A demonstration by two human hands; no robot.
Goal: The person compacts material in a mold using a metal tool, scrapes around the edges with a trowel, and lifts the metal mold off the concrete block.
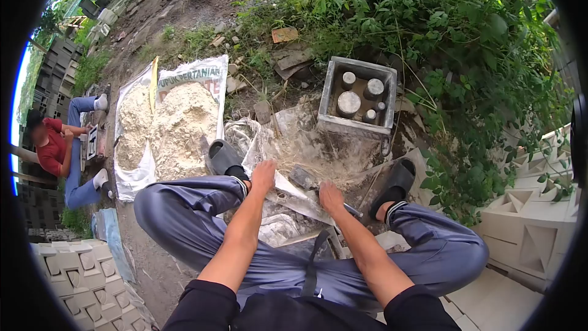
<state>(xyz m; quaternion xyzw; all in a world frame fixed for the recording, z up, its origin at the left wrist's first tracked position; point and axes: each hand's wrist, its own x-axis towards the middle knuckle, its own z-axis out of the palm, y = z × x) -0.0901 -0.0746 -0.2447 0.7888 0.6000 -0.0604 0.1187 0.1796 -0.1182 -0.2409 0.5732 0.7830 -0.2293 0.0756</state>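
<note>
My left hand [264, 175] is closed on the edge of a white plastic sack [290, 190] spread between my feet. Closed at the other end of that edge is my right hand [331, 197]; its fingertips are partly hidden. The strip of sack between both hands looks pulled fairly straight. Just beyond it, a small dusty grey block [301, 176] lies between my hands. A metal bar-like piece [353, 211] shows beside my right hand, its far end covered.
A grey square box mould [356, 124] with several round cylinders stands ahead. Pale powder [185, 124] is heaped on a printed sack [223, 86] at left. A person in a red shirt [52, 150] sits far left. Patterned blocks [520, 236] are stacked right; plants [465, 86] grow behind.
</note>
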